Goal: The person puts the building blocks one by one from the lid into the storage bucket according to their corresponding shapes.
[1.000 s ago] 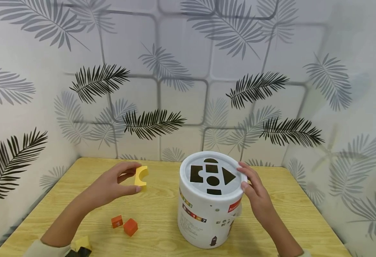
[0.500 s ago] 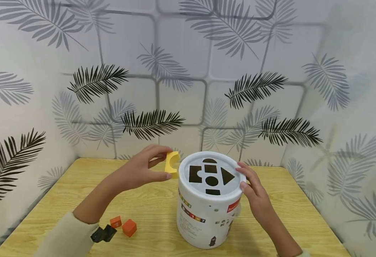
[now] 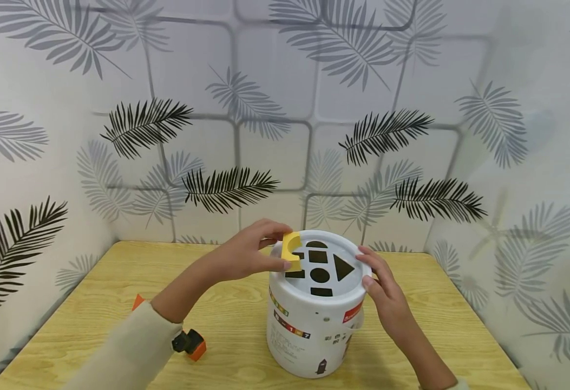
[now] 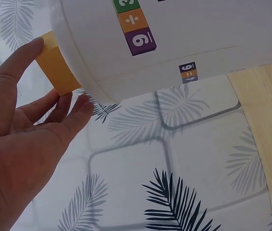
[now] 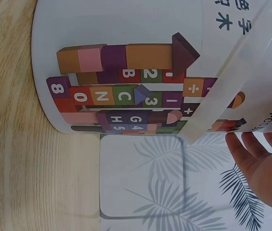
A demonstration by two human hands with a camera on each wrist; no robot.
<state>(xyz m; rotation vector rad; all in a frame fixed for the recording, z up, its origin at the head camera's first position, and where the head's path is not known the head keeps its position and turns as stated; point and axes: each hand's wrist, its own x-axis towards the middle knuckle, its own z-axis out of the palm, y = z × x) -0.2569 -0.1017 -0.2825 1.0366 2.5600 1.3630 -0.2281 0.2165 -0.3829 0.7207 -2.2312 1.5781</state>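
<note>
A yellow block with a rounded notch [image 3: 292, 264] is pinched between the thumb and fingers of my left hand [image 3: 250, 252]. In the head view it overlaps the left side of the white bucket's lid, partly covering the notched hole. From the left wrist view, the block [image 4: 57, 65] is at the bucket's rim [image 4: 71, 53]; whether it touches is unclear. My right hand [image 3: 387, 295] rests its fingertips and thumb on the right rim of the white bucket [image 3: 289, 346]. Seen by the right wrist camera, those fingers [image 5: 244, 149] lie fairly straight against the bucket.
Cut into the lid are several holes, among them a triangle [image 3: 343, 267] and a circle [image 3: 320, 275]. Left of the bucket, an orange block [image 3: 198, 352] and another orange piece [image 3: 137, 301] lie on the wooden table [image 3: 236, 325], both partly hidden by my left arm.
My left hand has carried the yellow block rightward from over the table to the lid's left side. The left sleeve now covers part of the orange blocks. My right hand stays at the rim.
</note>
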